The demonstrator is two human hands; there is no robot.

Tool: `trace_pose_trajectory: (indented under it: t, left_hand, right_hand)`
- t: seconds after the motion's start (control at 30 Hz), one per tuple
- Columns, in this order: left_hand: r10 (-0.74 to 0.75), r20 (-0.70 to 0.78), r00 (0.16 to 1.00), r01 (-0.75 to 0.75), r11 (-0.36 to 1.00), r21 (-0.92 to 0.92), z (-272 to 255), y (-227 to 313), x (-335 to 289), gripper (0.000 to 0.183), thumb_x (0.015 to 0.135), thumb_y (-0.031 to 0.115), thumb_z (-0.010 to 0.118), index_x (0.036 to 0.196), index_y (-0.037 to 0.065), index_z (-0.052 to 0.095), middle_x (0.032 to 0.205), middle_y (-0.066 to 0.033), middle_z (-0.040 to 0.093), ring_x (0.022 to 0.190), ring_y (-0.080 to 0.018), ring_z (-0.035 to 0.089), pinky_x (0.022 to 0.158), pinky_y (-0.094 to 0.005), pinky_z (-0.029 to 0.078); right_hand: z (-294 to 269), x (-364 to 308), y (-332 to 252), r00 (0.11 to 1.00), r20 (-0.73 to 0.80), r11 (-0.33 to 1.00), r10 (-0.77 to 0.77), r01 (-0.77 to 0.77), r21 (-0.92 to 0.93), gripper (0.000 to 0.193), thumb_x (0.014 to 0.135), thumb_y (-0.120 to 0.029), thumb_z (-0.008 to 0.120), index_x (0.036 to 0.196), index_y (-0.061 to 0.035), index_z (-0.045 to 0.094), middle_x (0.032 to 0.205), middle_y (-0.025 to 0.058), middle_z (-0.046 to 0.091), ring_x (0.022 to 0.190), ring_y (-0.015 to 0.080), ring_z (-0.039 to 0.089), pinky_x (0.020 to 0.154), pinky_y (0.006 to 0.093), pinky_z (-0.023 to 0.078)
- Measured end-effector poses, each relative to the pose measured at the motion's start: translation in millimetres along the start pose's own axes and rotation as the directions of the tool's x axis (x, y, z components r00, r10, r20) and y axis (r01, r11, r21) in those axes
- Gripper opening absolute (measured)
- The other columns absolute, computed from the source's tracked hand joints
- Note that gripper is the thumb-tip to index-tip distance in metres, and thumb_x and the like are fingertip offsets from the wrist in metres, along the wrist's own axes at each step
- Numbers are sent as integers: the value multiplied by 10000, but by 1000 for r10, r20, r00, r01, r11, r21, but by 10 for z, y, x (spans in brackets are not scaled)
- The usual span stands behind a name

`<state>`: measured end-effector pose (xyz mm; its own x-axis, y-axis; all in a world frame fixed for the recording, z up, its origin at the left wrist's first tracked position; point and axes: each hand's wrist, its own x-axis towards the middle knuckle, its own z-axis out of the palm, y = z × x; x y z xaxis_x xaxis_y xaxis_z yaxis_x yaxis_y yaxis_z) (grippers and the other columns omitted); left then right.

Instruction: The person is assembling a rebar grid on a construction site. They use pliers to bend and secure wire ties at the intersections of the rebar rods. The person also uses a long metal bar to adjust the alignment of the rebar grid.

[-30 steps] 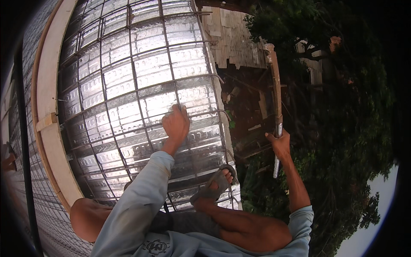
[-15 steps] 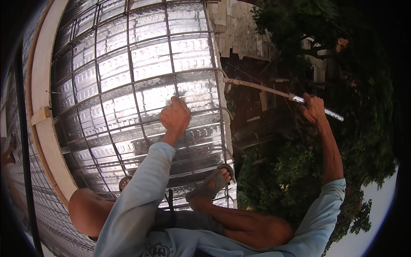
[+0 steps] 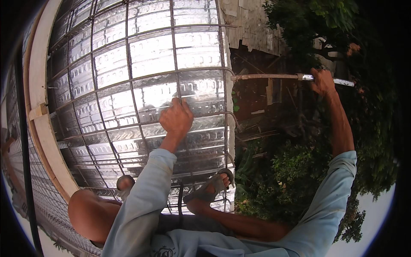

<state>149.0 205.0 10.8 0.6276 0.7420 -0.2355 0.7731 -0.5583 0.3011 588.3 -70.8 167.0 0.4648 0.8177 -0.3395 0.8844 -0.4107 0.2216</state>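
Note:
My right hand (image 3: 323, 82) is wrapped round the silvery end of a long bar-like lever (image 3: 265, 76), held out past the right edge of the deck. The lever's brown, rusty-looking shaft runs almost level to the deck edge, where it meets the end of a reinforcing bar (image 3: 201, 69); how they fit together is too small to tell. My left hand (image 3: 176, 118) is closed on another reinforcing bar (image 3: 177, 85) that runs away from me in the mesh. Shiny ribbed metal decking (image 3: 147, 92) lies beneath the bars.
Several bar ends hook at the deck's pale right edge (image 3: 230, 103). Beyond that edge lie a drop, trees (image 3: 295, 167) and a corrugated roof (image 3: 252, 25). A wooden form board (image 3: 40, 81) borders the left, with more mesh beyond. My sandalled foot (image 3: 209, 188) rests near the edge.
My right hand has moved farther away and slightly right, swinging the lever from a slant to nearly level. My left hand stays on its bar while the view shifts a little.

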Motion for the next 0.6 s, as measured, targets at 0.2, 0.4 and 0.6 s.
trace_pose_trajectory:
  t: [0.2, 0.4, 0.6]
  left_hand:
    - [34, -82, 996, -32, 999, 23, 29, -15, -6, 294, 987, 333, 528, 940, 58, 622, 575, -186, 646, 513, -382, 637, 535, -493, 472]
    - [33, -129, 991, -29, 999, 32, 60, -46, -22, 301, 986, 337, 533, 920, 58, 622, 560, -179, 634, 507, -383, 630, 528, -502, 462]
    - [43, -115, 992, -39, 999, 37, 56, 3, -2, 307, 990, 342, 529, 878, 68, 610, 554, -175, 629, 490, -376, 615, 525, -489, 458]
  right_hand:
    - [142, 196, 52, 999, -14, 998, -43, 43, 34, 229, 657, -161, 630, 812, -6, 561, 749, 247, 620, 774, 479, 613, 712, 554, 491]
    - [225, 480, -19, 999, -34, 999, -32, 32, 2, 259, 665, -104, 609, 898, -2, 554, 865, 236, 633, 848, 452, 619, 762, 540, 503]
    - [696, 726, 188, 993, -101, 996, -63, 69, 56, 305, 702, -96, 580, 993, -4, 582, 920, 248, 638, 949, 462, 608, 850, 551, 483]
